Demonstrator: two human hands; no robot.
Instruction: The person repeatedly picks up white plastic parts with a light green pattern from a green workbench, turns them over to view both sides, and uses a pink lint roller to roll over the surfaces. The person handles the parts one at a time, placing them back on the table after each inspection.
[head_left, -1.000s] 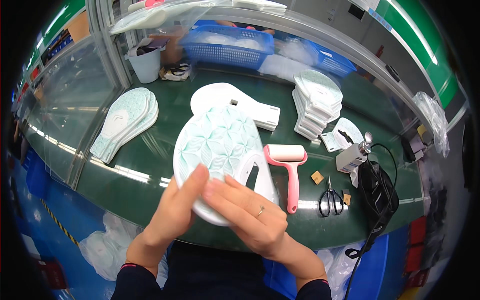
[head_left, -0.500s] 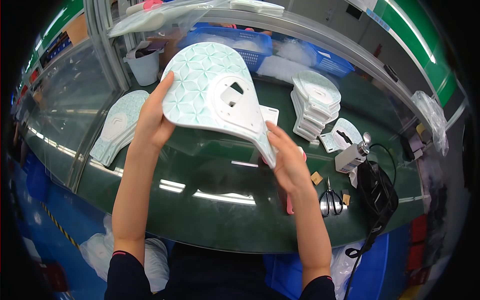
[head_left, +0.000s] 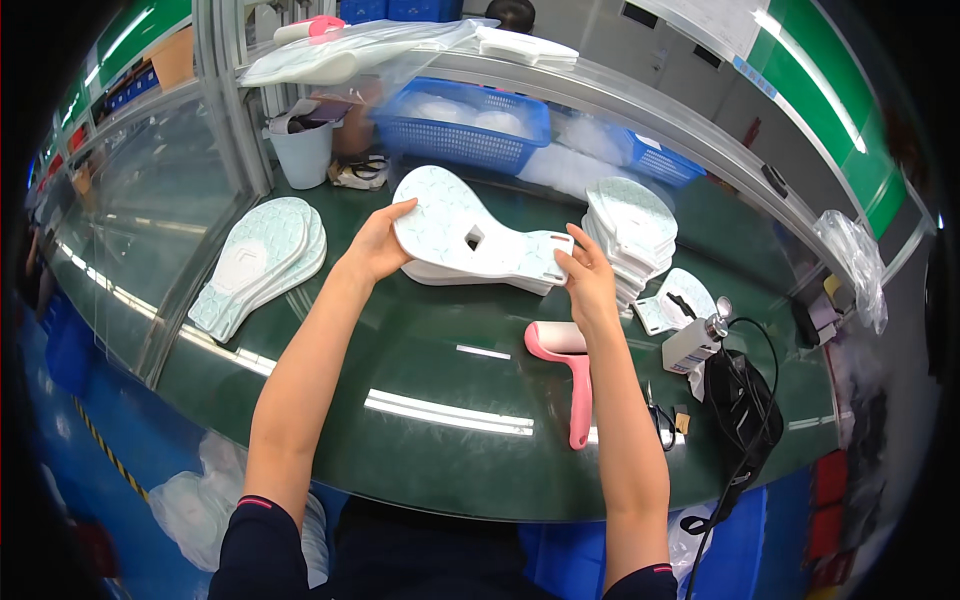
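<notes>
Mint-green patterned panel (head_left: 432, 215) is gripped by your left hand (head_left: 378, 245) at its round end and your right hand (head_left: 592, 280) at its narrow end, over a lower panel (head_left: 432, 275), so the step seems stacking, calling for matched edges, with open table (head_left: 440, 465) toward you but the pile (head_left: 630, 215) close at right.

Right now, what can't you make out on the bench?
All in the head view:
Held panel: underside faces away from the camera.
White piece beneath it: top covered by the held panel.
Lint roller: right end of its roll is behind the right forearm.
Scissors: partly behind the same forearm.
Bottle: print too small to read.
</notes>
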